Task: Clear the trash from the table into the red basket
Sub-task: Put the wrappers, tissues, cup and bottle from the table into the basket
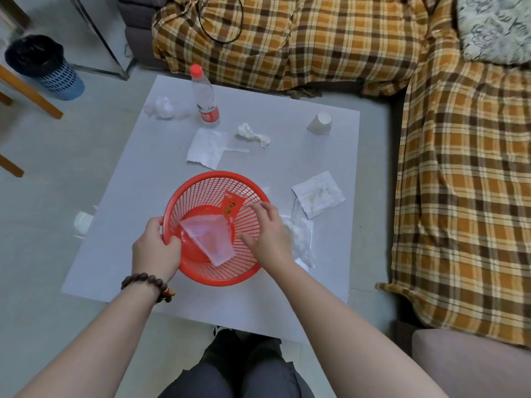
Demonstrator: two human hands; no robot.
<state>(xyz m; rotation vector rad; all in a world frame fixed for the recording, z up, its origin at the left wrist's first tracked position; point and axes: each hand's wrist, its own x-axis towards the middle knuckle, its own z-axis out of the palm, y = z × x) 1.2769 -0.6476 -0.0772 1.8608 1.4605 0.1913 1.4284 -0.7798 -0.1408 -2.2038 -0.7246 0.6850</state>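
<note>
Red latticed plastic is what we are steadying in the head view, the only view we have: the round red mesh basket (215,228) is sitting on the pale grey square table (287,297), near its front edge. Our left hand (155,248) is gripping the basket's left rim, thumb curled over the edge. Our right hand (265,235) is hovering over the right rim with fingers spread and loosely bent; it looks empty, though we cannot tell for sure whether a fingertip is touching the wrapper.

Inside the basket we are counting two pieces: one clear plastic bag (209,239) and one red printed wrapper (231,206) leaning against the far wall.

Outside it, we are counting one clear plastic water bottle with a red cap (204,99) standing upright, one white paper cup (320,123) lying tipped on its side, two flat white paper sheets (205,147) (317,193), one twisted white tissue (253,135), one crumpled clear plastic wad (162,108), a heap of white tissue and film (300,239) just beside the basket's right side, and one small white wad (83,222) at the table's left edge.

We are judging nearly all of it feather-light, soft and crushable, best pinched at a fold or bunched. The bottle looks stiffer and smooth; we would be taking it round the body. The cup would dent, so a light hold at the rim suits it.
</note>
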